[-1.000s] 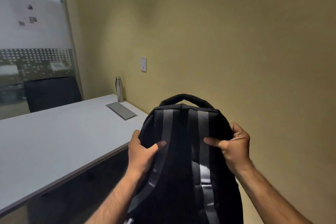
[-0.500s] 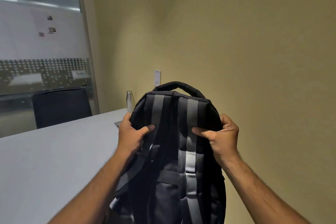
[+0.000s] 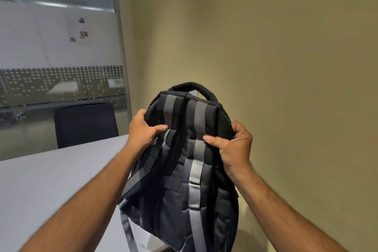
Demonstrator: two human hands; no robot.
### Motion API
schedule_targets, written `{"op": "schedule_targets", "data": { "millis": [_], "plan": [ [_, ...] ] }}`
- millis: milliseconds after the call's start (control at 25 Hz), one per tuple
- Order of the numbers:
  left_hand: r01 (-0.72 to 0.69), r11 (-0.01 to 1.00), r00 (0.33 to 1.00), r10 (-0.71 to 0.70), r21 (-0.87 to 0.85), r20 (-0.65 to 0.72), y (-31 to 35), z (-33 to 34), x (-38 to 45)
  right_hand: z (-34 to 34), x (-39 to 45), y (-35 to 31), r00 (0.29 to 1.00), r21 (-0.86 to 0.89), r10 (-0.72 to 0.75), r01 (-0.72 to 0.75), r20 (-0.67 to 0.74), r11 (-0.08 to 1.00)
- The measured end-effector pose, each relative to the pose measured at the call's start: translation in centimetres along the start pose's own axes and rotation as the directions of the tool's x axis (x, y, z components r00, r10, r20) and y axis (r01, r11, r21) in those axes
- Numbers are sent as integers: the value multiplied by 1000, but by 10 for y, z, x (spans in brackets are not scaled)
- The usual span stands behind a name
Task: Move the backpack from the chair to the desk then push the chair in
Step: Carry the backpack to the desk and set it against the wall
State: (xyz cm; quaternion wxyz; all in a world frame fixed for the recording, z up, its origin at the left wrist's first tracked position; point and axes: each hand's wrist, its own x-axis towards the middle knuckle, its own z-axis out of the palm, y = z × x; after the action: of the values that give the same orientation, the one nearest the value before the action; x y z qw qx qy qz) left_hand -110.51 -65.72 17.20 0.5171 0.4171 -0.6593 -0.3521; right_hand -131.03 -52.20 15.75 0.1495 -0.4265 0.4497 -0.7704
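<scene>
**Backpack held upright over the desk's near right corner**

The backpack [image 3: 184, 170] hangs in the air between both hands, strap side facing the person, its top handle uppermost; its lower part shows in front of the near right corner of the desk [image 3: 51, 180], though whether the base touches the top yet cannot be told, since the bottom runs out of view; held by its two upper shoulders like this, the bag stays vertical and balanced, which I judge suits lowering it base-first onto the surface rather than letting it flop.

The left hand [image 3: 143, 131] is closed on the bag's upper left edge, thumb pressed across the back panel near the left grey strap, fingers wrapped behind and hidden; the right hand [image 3: 235, 147] is closed on the upper right edge, thumb laid across the right grey strap, fingers curled round the side; both grips look firm, with no gap between palm and fabric.

A dark chair [image 3: 86, 125] stands at the desk's far edge, against the glass partition; whether it is the task's chair cannot be told.
</scene>
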Motion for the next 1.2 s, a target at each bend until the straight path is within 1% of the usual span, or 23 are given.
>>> {"op": "schedule_targets", "data": {
  "millis": [280,400,560,680,840,1040,1200],
  "plan": [
    [35,997,997,-40,63,72,-60,29,129,56,67,91,995,1,41,-41,-89,999],
    [64,995,990,-73,78,121,-90,42,182,84,88,128,991,-32,48,-53,-128,998],
    [92,992,971,-109,91,211,-128,64,232,103,102,175,985,-106,52,-70,-162,992],
    [108,993,955,-114,37,275,-157,77,254,111,112,199,985,-171,53,-81,-163,982],
    [139,990,937,-126,-19,326,-187,91,266,115,116,221,982,-228,80,-119,-173,966],
    [134,991,937,-124,-6,328,-218,110,259,105,107,246,969,-293,95,-162,-228,942],
    [169,985,896,-165,28,412,-221,115,264,90,106,250,946,-438,120,-250,-303,864]
  ]
}}
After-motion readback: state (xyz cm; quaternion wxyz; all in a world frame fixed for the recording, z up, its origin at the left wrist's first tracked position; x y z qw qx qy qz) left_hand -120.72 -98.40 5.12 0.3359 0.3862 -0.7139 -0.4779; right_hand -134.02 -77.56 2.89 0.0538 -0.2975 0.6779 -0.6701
